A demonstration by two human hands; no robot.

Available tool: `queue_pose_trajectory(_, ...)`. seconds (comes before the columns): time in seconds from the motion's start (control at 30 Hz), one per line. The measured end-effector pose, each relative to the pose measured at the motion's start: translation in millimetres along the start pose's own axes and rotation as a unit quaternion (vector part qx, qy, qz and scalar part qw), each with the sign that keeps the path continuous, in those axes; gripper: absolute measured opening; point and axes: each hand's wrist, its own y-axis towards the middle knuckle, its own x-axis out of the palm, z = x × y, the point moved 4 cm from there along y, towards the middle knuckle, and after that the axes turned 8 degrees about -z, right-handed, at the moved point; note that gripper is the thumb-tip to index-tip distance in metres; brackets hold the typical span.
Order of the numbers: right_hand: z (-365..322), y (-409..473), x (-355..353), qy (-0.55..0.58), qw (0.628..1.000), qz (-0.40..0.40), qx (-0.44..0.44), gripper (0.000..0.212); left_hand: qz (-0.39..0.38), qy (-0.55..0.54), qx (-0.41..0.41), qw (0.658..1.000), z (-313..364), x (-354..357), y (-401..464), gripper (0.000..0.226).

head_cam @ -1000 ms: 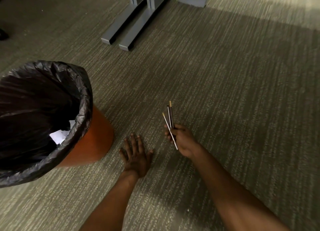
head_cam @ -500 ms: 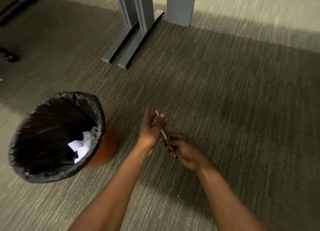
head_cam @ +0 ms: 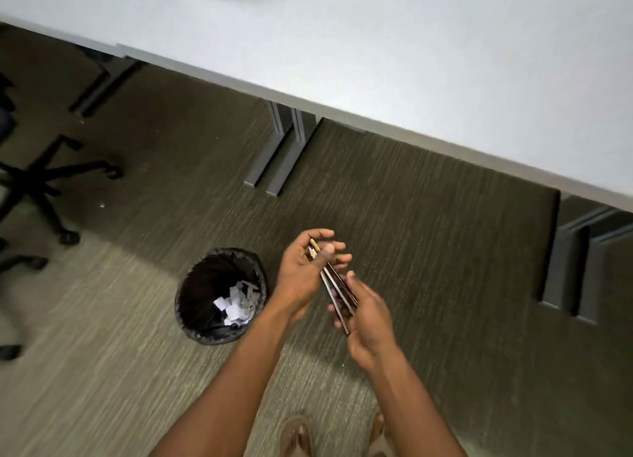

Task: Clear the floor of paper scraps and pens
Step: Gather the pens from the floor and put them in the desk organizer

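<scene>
A small bundle of dark pens with gold tips is held in front of me, well above the carpet. My left hand grips the tip end of the pens, fingers curled over them. My right hand holds the lower end. Below and to the left stands a round bin with a black liner, and white paper scraps lie inside it. One tiny white scrap lies on the carpet at the far left.
A long white table spans the top, with grey metal feet beneath it and more table feet at the right. A black office chair base stands at the left. My sandalled feet show at the bottom edge.
The view has risen from near floor level to standing height. My left hand left the carpet and joined the right on the pens. The bin now looks small and far below.
</scene>
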Motion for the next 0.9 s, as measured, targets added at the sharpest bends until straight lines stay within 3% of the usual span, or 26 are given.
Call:
queue_pose_trajectory(0.1,-47,-36,32,-0.021,1.0,-0.001,-0.022,0.017,-0.031,0.004,-0.025,0.999,58,18,-22,0.038)
queue_pose_trajectory(0.23,-94,-74,69,-0.042,0.994,-0.097,-0.011,0.018,-0.038,-0.013,-0.032,0.999,129,31,-38,0.049)
queue_pose_trajectory(0.53,-176,-132,130,-0.208,0.947,-0.243,-0.004,0.024,-0.055,-0.021,0.017,0.998,232,48,-58,0.03)
queue_pose_trajectory(0.73,-207,-123,168,-0.208,0.946,-0.246,-0.045,0.021,-0.051,-0.071,0.033,0.996,270,22,-53,0.048)
queue_pose_trajectory(0.9,-218,-99,206,-0.206,0.94,-0.267,-0.041,0.021,-0.044,-0.059,0.027,0.997,301,-2,-33,0.044)
